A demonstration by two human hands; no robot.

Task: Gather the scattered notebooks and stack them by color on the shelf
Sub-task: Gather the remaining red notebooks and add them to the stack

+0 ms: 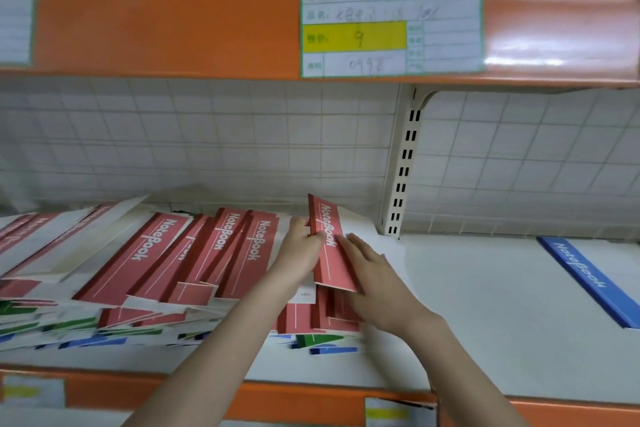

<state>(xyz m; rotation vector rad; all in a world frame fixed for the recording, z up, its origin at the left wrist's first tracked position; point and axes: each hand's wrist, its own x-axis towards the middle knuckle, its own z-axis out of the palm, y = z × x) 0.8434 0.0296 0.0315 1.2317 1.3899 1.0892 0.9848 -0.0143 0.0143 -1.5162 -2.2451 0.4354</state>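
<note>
Red covers fill most of the shelf [467,305] in front of me, and I have one red notebook [329,246] lifted on edge above the rest. My left hand [299,250] grips its left side, thumb curled onto the cover near the printed title, while my right hand [372,274] lies flat against its right side with the fingers straight, steadying rather than grasping. I hold it tilted like this, I think, so I can drop it squarely onto the small red stack [322,317] just below my hands, where the covers already sit roughly aligned.

To the left, a loose fan of red notebooks [194,253] leans across the shelf, overlapping one another at an angle, so those look not yet gathered. Under them, green edges [52,324] and blue edges [93,342] poke out near the front lip, mixed in layers, and more green and blue show beneath the stack by my hands. Well apart on the right, a single blue notebook [588,281] lies flat on bare white shelf, which I take as the start of the blue pile.

By my judgement the sorting is at an early stage: red is being collected first, and the buried colours will need the reds cleared off them. The risk is the slanted fan sliding forward as I pull from it.
</note>
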